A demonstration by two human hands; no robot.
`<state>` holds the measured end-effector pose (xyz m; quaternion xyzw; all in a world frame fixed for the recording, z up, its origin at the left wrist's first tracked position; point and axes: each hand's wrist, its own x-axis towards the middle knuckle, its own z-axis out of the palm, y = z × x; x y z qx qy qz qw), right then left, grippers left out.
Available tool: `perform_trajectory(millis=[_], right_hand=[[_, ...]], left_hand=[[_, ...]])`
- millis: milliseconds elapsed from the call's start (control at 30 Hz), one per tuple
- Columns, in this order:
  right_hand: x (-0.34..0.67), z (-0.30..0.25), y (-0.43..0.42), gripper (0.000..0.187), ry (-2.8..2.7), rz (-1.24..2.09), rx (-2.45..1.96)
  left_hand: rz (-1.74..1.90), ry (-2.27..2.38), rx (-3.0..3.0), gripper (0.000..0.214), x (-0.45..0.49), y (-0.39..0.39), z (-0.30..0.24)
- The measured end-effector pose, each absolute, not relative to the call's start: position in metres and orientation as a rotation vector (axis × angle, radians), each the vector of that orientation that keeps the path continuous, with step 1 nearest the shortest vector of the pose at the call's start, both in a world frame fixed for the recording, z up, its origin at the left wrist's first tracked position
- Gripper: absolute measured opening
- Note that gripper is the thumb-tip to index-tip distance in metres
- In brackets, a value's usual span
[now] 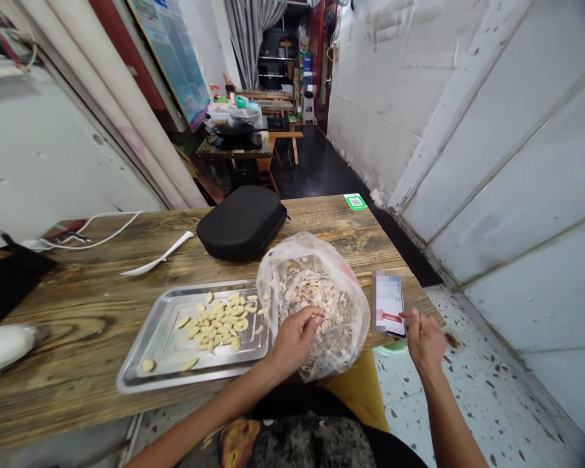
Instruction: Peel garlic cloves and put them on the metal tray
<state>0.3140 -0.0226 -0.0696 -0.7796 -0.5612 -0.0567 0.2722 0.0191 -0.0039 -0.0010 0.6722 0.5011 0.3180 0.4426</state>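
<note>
My left hand (297, 335) is over the near side of a clear plastic bag (353, 296), its fingers curled together in a pinch; whatever they may hold is too small to make out. Inside the opened bag lie papery garlic skins (308, 289). To the left, a metal tray (149, 325) carries many peeled garlic cloves (219, 320), mostly bunched toward its right half. My right hand (425, 341) is at the table's right edge, index finger stretched to the lit screen of a phone (390, 302), the other fingers bent. It grips nothing.
A black zippered case (241, 221) sits behind the tray and bag. Left of it are a white curved utensil (160, 255) and a white cable (110, 224). A green QR code card (355, 201) is at the far table corner. Farther back stands a table with a black pan (234, 130).
</note>
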Motion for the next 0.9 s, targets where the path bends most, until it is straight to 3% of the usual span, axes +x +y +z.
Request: perform_trajectory(millis=[233, 533, 733, 900], right_hand=[[0.317, -0.065, -0.011, 0.065, -1.461, -0.058, -2.128], [0.266, -0.023, -0.038, 0.042, -1.243, -0.033, -1.828], [0.190, -0.004, -0.051, 0.019, -1.751, 0.423, -1.421], [0.157, -0.011, -0.037, 0.046, -1.494, 1.080, -1.434]], left_hand=[[0.733, 1.186, 1.542, 0.028, 0.021, -0.002, -0.004], [0.781, 1.156, 1.343, 0.019, 0.023, -0.002, -0.016], [0.755, 1.112, 1.544, 0.020, 0.022, -0.003, -0.002], [0.919, 0.998, 1.802, 0.018, 0.015, -0.001, 0.001]])
